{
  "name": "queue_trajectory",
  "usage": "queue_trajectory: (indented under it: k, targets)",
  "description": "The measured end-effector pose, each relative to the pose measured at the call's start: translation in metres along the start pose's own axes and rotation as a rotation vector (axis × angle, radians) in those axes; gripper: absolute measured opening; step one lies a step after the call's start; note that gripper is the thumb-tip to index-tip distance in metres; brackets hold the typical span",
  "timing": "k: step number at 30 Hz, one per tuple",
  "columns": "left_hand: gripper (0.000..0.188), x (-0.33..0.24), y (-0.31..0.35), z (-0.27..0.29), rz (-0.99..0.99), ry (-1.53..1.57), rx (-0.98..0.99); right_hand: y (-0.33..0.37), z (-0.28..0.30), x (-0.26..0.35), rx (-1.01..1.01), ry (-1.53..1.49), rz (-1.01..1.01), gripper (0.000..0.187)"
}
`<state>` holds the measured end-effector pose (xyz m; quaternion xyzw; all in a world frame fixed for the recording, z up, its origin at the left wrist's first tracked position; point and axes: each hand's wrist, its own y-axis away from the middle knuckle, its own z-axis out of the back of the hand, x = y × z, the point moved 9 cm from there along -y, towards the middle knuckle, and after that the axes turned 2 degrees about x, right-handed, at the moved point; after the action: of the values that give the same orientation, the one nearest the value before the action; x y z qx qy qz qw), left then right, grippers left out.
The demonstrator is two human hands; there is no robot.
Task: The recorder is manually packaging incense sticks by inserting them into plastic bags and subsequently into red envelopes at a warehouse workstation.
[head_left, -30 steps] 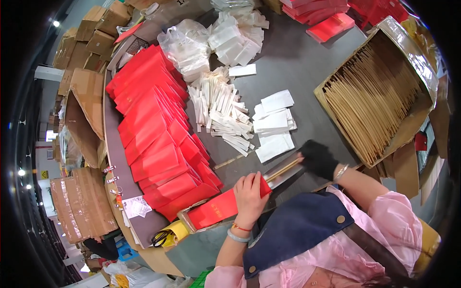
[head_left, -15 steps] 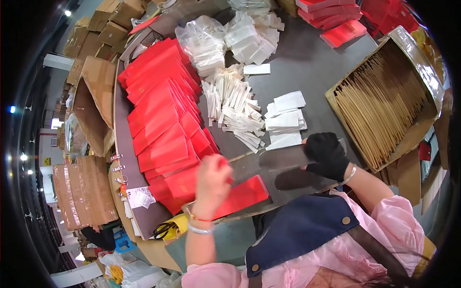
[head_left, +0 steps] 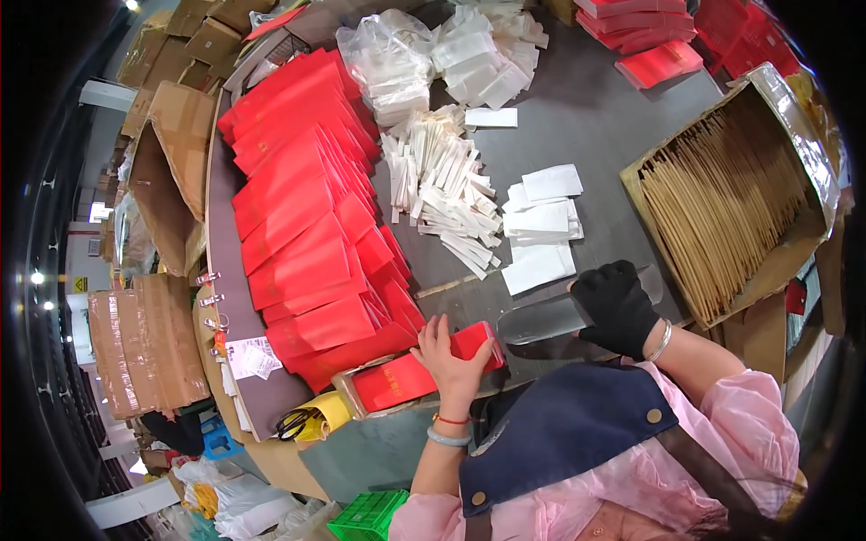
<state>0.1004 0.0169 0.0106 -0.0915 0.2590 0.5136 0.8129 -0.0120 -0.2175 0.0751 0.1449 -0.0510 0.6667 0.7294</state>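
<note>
My left hand (head_left: 451, 362) lies bare on a long red packet (head_left: 393, 382) with gold print at the table's front edge. Its fingers are spread, the thumb near the packet's right end, where a clear plastic rim shows. My right hand (head_left: 619, 307), in a black fingerless glove, is closed round the right part of a clear plastic sleeve or case (head_left: 541, 321) just above the dark table. Beyond it sits a small pile of white cards (head_left: 541, 221). Overlapping red envelopes (head_left: 311, 270) fan out to the left of my hands.
A heap of white paper strips (head_left: 446, 194) and plastic-wrapped white bundles (head_left: 388, 68) fill the middle and back. At right stands a carton (head_left: 645, 194) packed with brown sheets. Black-handled scissors (head_left: 293, 422) rest by a yellow item (head_left: 327, 417) at the front left edge.
My left hand has come down and to the right onto the red packet, its fingers now spread. My right hand keeps its hold on the clear plastic. The view has shifted slightly.
</note>
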Motion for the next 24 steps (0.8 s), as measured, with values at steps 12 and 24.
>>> queue_trajectory:
  k: [12,24]
  targets:
    - [0.048,-0.066,-0.069,0.003,-0.456,0.101,0.057,-0.017,-0.022,0.006,-0.254,-0.359,0.168,0.057]
    - [0.011,-0.074,-0.097,-0.022,-0.709,-0.138,0.175,0.229,-0.011,-0.316,-0.461,0.075,-0.986,0.034]
